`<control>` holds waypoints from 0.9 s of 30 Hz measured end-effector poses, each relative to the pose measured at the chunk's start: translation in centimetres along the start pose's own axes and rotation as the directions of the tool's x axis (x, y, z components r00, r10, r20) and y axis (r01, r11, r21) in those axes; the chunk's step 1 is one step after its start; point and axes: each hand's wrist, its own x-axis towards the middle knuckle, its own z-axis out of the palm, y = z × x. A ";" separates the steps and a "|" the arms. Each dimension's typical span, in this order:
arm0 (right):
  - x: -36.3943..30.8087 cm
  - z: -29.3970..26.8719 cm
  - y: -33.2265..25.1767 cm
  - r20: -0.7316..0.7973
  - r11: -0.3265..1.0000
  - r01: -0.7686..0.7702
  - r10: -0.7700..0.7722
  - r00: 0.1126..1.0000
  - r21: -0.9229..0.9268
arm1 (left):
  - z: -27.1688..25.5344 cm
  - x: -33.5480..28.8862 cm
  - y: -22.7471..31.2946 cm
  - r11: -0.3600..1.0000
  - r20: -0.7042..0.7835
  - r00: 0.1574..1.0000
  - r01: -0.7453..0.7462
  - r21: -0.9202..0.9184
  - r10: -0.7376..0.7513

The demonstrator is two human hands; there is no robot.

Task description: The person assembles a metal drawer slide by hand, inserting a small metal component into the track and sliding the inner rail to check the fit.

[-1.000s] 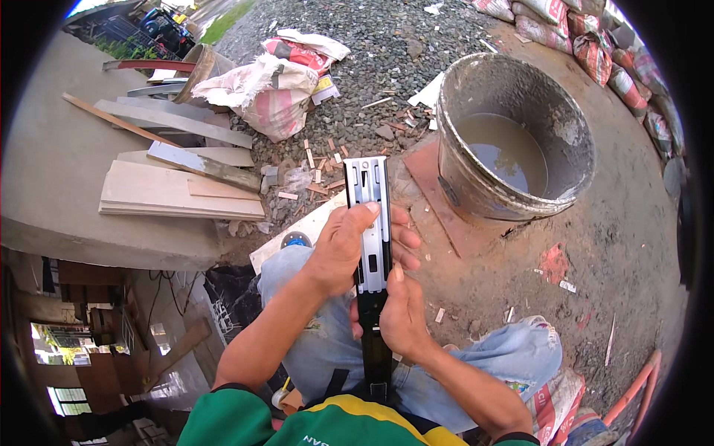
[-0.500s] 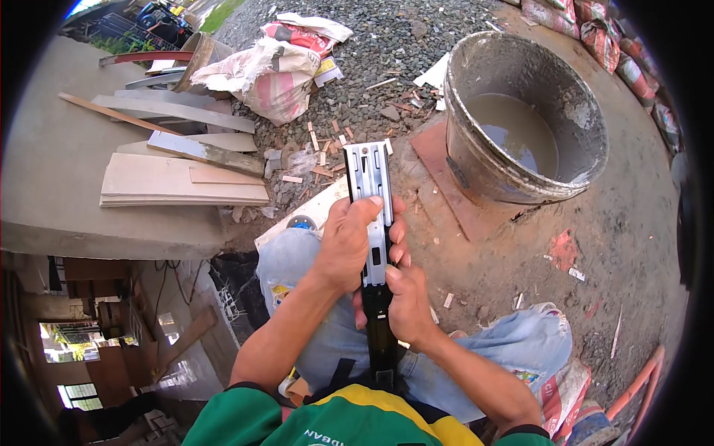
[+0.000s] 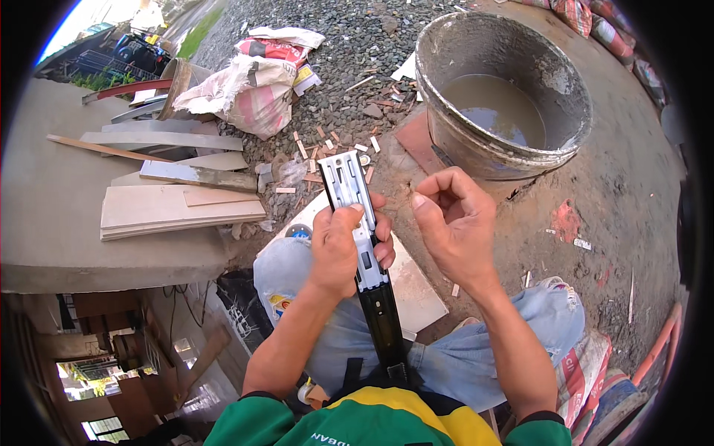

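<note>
My left hand (image 3: 336,249) is wrapped round a drawer slide (image 3: 346,177) with silver and black metal parts. Its silver end points away from me and its black end runs back toward my waist, between my legs. The left thumb presses on the silver face, and the fingertips curl round the right edge. To the right and apart from the slide, my right hand (image 3: 462,227) is raised with thumb and index finger pinched. Whatever sits at those fingertips is too small to make out. Beneath the slide lies a pale board (image 3: 418,286).
A dirty bucket (image 3: 439,123) of murky water stands at the far right on a reddish board (image 3: 414,141). Stacked panels (image 3: 175,212) lie on a concrete ledge at left. Beyond are a torn sack (image 3: 253,97) and gravel scattered with small wood pieces. An orange tube (image 3: 664,346) is at right.
My right hand has left the slide and moved up and right, its fingers now pinched. The left hand keeps its hold, and the slide has shifted slightly left in view.
</note>
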 end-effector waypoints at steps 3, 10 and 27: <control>1.3 -1.3 -2.1 0.315 0.954 0.147 -0.059 0.947 -0.263 | 0.1 0.1 -0.1 0.997 0.014 1.000 -0.005 -0.071 0.006; 0.2 -0.1 -2.2 0.591 0.814 0.396 -0.081 0.803 -0.426 | 0.3 0.3 -0.2 0.984 -0.136 0.990 -0.022 0.176 0.047; -0.8 2.2 -0.7 0.509 0.688 0.399 -0.049 0.859 -0.606 | -0.3 0.9 -1.3 0.961 -0.220 0.967 -0.070 0.268 0.131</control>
